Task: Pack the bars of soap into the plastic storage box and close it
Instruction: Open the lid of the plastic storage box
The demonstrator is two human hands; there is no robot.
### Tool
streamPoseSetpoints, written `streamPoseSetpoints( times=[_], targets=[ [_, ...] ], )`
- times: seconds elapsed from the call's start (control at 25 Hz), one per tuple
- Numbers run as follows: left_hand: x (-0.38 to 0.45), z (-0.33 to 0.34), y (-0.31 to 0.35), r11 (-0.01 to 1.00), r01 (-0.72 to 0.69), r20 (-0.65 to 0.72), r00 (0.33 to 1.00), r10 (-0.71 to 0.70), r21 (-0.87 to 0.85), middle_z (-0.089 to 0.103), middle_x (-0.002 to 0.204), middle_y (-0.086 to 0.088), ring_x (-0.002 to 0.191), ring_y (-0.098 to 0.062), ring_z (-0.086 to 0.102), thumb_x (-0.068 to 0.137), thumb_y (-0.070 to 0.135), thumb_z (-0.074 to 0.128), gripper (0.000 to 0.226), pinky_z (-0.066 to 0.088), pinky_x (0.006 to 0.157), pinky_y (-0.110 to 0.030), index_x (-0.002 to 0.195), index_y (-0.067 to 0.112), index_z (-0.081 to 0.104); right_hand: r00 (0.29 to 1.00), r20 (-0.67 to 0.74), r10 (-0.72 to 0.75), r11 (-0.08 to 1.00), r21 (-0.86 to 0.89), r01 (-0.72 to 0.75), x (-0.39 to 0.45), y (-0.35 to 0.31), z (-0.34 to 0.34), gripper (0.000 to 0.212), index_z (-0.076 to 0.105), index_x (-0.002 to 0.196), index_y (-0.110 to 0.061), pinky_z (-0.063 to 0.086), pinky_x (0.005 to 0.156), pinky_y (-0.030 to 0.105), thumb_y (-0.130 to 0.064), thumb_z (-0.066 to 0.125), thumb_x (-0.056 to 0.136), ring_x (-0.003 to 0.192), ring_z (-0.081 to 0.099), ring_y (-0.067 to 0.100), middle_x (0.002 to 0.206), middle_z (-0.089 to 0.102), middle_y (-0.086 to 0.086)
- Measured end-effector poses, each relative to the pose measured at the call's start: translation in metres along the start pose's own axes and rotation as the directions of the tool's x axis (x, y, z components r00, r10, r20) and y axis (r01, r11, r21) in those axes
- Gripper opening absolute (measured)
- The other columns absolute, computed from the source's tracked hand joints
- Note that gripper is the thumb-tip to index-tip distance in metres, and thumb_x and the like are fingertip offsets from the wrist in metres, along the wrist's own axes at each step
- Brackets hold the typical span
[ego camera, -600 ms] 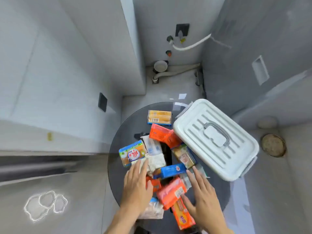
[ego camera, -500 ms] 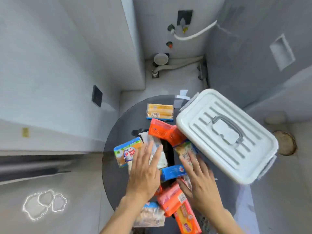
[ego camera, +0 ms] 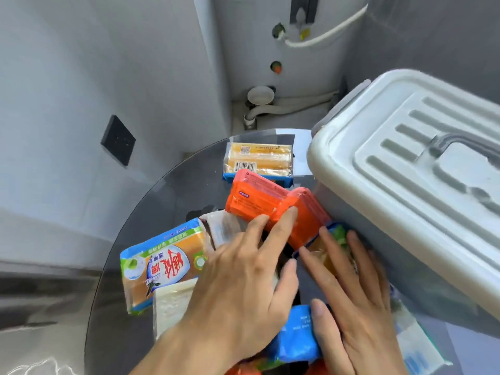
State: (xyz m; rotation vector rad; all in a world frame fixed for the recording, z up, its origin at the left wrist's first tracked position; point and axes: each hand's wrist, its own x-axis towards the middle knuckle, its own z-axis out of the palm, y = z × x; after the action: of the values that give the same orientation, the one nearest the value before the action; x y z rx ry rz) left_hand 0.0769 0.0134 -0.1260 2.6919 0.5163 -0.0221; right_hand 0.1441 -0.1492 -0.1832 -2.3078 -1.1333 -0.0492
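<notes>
Head view shows 2 flat, empty hands over soap bars on the table (ego camera: 151, 207): left hand (ego camera: 240, 288) fingertips touch the orange bar (ego camera: 259, 201), its long axis running left-right, lidded box (ego camera: 422, 185) far right.

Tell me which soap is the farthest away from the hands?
The yellow soap pack with the barcode, at the table's far edge. It lies alone behind the orange pack; the other packs crowd around the hands.
</notes>
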Motion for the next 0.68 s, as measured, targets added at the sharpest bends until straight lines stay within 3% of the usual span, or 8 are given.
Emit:
streamPoseSetpoints(
  times=[0.12, 0.28, 0.36, 0.48, 0.56, 0.68],
  targets=[
    [0.015, 0.002, 0.0, 0.999, -0.032, 0.053, 0.998, 0.033, -0.009, 0.031, 0.126, 0.015, 0.108, -0.016, 0.052, 0.087, 0.059, 0.034, 0.06, 0.033, 0.073, -0.035, 0.143, 0.056, 0.013, 0.995, -0.079, -0.055, 0.996, -0.069, 0.05, 0.007, 0.005, 0.004, 0.049, 0.046, 0.138, -0.028, 0.025, 0.109, 0.046, -0.046, 0.022, 0.099, 0.142, 0.03, 0.028, 0.151, 0.042, 0.006],
    [0.016, 0.014, -0.008, 0.998, -0.029, -0.009, 1.0, 0.028, -0.053, 0.036, 0.119, 0.013, 0.108, -0.022, 0.053, 0.082, 0.063, 0.03, 0.057, 0.045, 0.079, -0.042, 0.137, 0.059, 0.016, 0.989, -0.101, -0.112, 0.992, -0.07, 0.105, 0.003, 0.011, 0.003, 0.047, 0.047, 0.137, -0.035, 0.025, 0.104, 0.032, -0.048, 0.033, 0.094, 0.139, 0.03, 0.02, 0.151, 0.042, -0.001],
    [0.016, 0.018, -0.014, 0.995, -0.013, -0.044, 0.999, 0.009, -0.1, 0.043, 0.123, 0.012, 0.113, -0.024, 0.054, 0.077, 0.067, 0.033, 0.067, 0.047, 0.087, -0.043, 0.14, 0.059, 0.013, 0.993, -0.093, -0.073, 0.997, 0.018, 0.074, -0.002, 0.01, 0.001, 0.053, 0.049, 0.139, -0.042, 0.022, 0.107, 0.026, -0.047, 0.039, 0.087, 0.142, 0.025, 0.012, 0.154, 0.037, -0.01],
    [0.022, 0.019, -0.019, 0.995, 0.065, -0.06, 0.996, -0.07, -0.079, 0.045, 0.147, 0.009, 0.126, -0.026, 0.052, 0.073, 0.07, 0.042, 0.085, 0.044, 0.092, -0.039, 0.148, 0.051, 0.007, 0.998, -0.062, 0.031, 0.988, 0.156, -0.021, -0.008, 0.004, 0.001, 0.053, 0.04, 0.137, -0.053, 0.004, 0.111, 0.011, -0.055, 0.037, 0.084, 0.145, 0.011, -0.004, 0.158, 0.019, -0.021],
    [0.024, 0.016, -0.015, 0.994, 0.097, -0.084, 0.991, -0.101, -0.041, 0.052, 0.145, 0.001, 0.124, -0.03, 0.054, 0.074, 0.071, 0.045, 0.085, 0.041, 0.084, -0.037, 0.149, 0.043, 0.017, 0.994, -0.073, 0.079, 0.989, 0.135, -0.068, -0.009, 0.0, -0.005, 0.059, 0.037, 0.144, -0.043, 0.003, 0.112, 0.012, -0.054, 0.04, 0.086, 0.145, 0.013, -0.001, 0.158, 0.017, -0.018],
    [0.021, 0.016, -0.011, 0.995, 0.096, -0.068, 0.993, -0.093, 0.039, 0.06, 0.135, -0.006, 0.119, -0.032, 0.057, 0.077, 0.074, 0.042, 0.075, 0.043, 0.085, -0.038, 0.14, 0.034, 0.04, 0.991, -0.037, 0.132, 0.99, 0.051, -0.13, -0.011, -0.003, -0.013, 0.066, 0.037, 0.149, -0.027, 0.018, 0.118, 0.032, -0.051, 0.042, 0.087, 0.144, 0.027, 0.016, 0.157, 0.033, -0.004]
  ],
)
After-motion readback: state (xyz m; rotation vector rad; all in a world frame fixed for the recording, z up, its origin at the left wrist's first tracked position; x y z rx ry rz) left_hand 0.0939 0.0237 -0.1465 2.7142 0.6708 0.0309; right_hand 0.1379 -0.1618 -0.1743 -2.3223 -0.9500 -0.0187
